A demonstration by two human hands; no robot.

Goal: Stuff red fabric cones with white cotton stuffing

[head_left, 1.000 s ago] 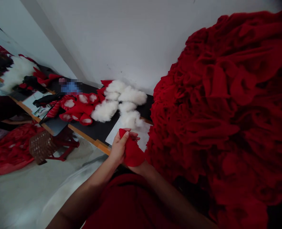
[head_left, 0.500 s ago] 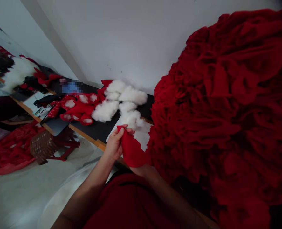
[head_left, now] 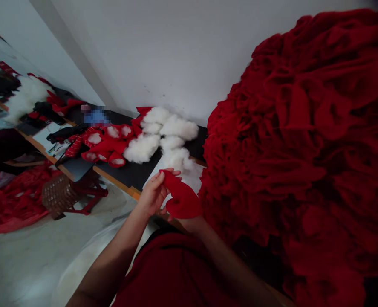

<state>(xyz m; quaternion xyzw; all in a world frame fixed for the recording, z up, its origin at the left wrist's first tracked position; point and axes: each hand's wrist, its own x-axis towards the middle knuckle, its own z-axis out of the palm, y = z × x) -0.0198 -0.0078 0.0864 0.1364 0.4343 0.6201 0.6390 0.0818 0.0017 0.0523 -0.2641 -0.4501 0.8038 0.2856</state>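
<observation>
My left hand (head_left: pixel 154 192) pinches the narrow tip of a red fabric piece (head_left: pixel 184 198) between thumb and fingers. The piece's wide, rounded end lies over my right hand (head_left: pixel 189 222), which is mostly covered by it; a few fingertips show at its lower left edge. Just beyond my hands, clumps of white stuffing (head_left: pixel 177 143) rest on the black table and a white sheet (head_left: pixel 192 179). Left of the stuffing are several red stuffed pieces (head_left: pixel 107 145) with white filling at their openings.
A tall heap of red fabric pieces (head_left: pixel 291 140) rises at the right. On the left are a brown woven stool (head_left: pixel 57 194), a bag of red pieces (head_left: pixel 14 196) and another person's arm (head_left: pixel 25 163). A pale wall stands behind the table (head_left: pixel 121 174).
The red fabric piece has turned and its wide end has lifted slightly. More of my left hand's fingers and some right fingertips now show.
</observation>
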